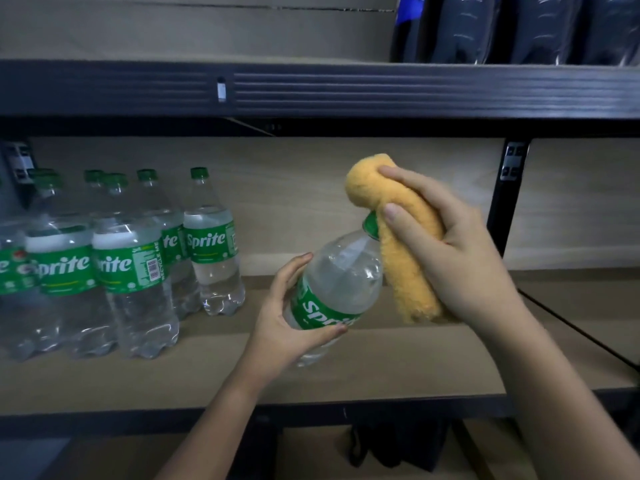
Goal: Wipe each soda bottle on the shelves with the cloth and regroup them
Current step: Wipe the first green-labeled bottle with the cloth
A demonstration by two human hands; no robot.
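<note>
Left hand: your left hand (294, 327) grips a clear plastic Sprite bottle with green label (332, 289) round its middle, tilted, above the wooden shelf board (381, 368).
Right hand: your right hand (446, 251) clutches a fluffy orange cloth (401, 244) against the bottle's green cap.
Shelf, left: upright Sprite bottles (131, 265) grouped.

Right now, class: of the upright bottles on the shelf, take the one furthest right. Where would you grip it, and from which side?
Grip the rightmost standing bottle round its green label band, coming in from its right. That side faces bare shelf, while other bottles crowd its left. The body there is straight and wide enough for fingers to wrap, and it stands upright, so a sideways grasp lifts it cleanly.
</note>
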